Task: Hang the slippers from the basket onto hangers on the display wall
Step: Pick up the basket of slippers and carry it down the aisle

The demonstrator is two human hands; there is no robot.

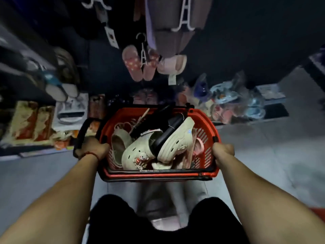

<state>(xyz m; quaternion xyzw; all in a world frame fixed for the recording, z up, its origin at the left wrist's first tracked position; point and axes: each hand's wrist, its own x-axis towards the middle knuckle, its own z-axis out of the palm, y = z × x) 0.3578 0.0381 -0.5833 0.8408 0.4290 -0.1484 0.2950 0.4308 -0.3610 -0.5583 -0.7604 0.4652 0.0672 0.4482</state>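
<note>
Basket (207,131), red, w/ cream slippers (140,152), gripped by left hand (93,148) & right hand (222,152).

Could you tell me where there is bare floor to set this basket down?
Bare grey floor lies right of the red basket, short of the bagged slippers. More lies below the left hand. Along the wall base, boxes crowd it.

1. Both bare forearms reach forward from the bottom corners, angling inward.
2. The left hand (91,148) is closed in a fist-like grip, knuckles up, fingers (103,147) curled under; a thin red band circles its wrist.
3. The right hand (223,152) is likewise clenched, fingers hidden beneath.
4. Dark-clad knees show low between the arms.
</note>
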